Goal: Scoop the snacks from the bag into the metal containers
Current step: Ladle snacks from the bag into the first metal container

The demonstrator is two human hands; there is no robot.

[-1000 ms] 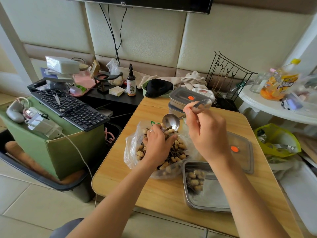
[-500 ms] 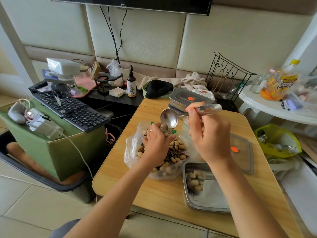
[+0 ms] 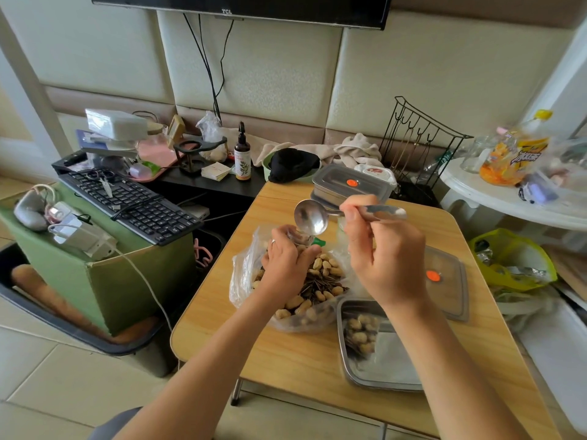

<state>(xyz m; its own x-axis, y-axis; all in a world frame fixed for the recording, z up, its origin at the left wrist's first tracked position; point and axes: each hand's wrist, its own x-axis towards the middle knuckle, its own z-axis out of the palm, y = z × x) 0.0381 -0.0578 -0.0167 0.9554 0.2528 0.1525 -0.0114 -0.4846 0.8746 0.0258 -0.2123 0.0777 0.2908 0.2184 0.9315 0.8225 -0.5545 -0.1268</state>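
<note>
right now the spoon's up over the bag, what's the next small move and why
Probably dip the spoon down into the snacks. Its bowl looks empty and hangs just above the bag, which the left hand grips open, while the right hand holds the handle. The open metal container holds only a few pieces.

Tan peanuts (image 3: 324, 265), silver spoon (image 3: 309, 216), wood-grain table (image 3: 301, 354), orange-dotted grey lid (image 3: 448, 281).
</note>
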